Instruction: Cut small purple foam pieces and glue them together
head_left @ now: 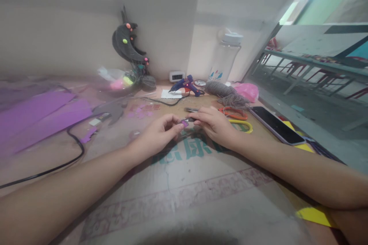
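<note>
My left hand point(159, 132) is closed, its thumb and forefinger pinching a small purple piece point(184, 123) over the middle of the work surface. Facing it, my right hand point(217, 125) is closed around a small grey metallic object point(189, 120) whose kind I cannot make out. The object's tip meets the purple piece between the two hands. Just beyond my right hand lie orange-handled scissors point(234, 113), and a yellow handle loop point(244, 125) shows beside the wrist. Small purple scraps point(140, 111) are scattered beyond my left hand.
A blue glue gun point(186, 85) rests behind the hands, near a white digital clock point(176, 76). Grey yarn point(221, 91), a clear bottle point(225, 57) and a phone point(277, 125) are at right. Purple sheets point(43, 118) and a black cable point(77, 157) lie left. A dark crescent ornament point(126, 42) stands behind.
</note>
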`<act>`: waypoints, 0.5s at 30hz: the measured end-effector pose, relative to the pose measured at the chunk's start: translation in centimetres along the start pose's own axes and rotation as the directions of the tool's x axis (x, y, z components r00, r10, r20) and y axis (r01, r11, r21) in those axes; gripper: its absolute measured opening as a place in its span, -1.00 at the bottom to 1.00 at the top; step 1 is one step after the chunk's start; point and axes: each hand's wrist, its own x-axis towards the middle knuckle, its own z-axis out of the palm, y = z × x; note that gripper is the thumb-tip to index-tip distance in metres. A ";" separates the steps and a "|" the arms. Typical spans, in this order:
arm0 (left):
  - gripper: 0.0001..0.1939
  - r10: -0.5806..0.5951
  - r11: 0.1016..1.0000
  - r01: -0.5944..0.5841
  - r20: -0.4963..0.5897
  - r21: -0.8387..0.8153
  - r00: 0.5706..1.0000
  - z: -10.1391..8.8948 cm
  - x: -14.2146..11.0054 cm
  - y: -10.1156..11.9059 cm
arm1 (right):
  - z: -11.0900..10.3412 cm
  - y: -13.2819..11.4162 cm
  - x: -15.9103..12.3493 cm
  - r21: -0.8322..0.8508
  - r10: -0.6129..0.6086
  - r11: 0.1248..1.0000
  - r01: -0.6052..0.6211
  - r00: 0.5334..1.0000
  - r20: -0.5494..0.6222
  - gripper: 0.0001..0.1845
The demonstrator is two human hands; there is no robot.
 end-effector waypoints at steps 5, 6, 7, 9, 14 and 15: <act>-0.74 0.011 1.000 -0.011 0.003 -0.016 1.000 0.0 0.1 -0.1 | -0.1 -0.1 0.0 0.011 0.014 1.000 -0.014 1.000 0.000 -0.63; -0.74 0.011 1.000 -0.011 0.002 -0.017 1.000 0.0 0.1 -0.1 | -0.1 -0.2 0.0 0.024 0.017 1.000 -0.018 1.000 0.001 -0.62; -0.73 0.007 1.000 -0.007 0.001 -0.016 1.000 0.1 0.1 -0.1 | -0.2 -0.3 0.0 0.042 0.023 0.999 -0.023 1.000 -0.005 -0.61; -0.73 -0.002 1.000 0.002 0.000 -0.008 1.000 0.1 0.1 -0.1 | -0.3 -0.5 0.0 0.086 0.049 0.995 -0.047 0.998 -0.027 -0.58; -0.73 -0.011 1.000 0.011 0.003 -0.018 1.000 0.1 0.1 0.1 | -0.3 -0.7 0.0 0.114 0.088 0.990 -0.080 0.994 -0.064 -0.50; -0.73 -0.012 1.000 0.012 0.005 -0.021 1.000 0.1 0.1 0.1 | -0.3 -0.6 0.0 0.101 0.077 0.992 -0.071 0.995 -0.059 -0.50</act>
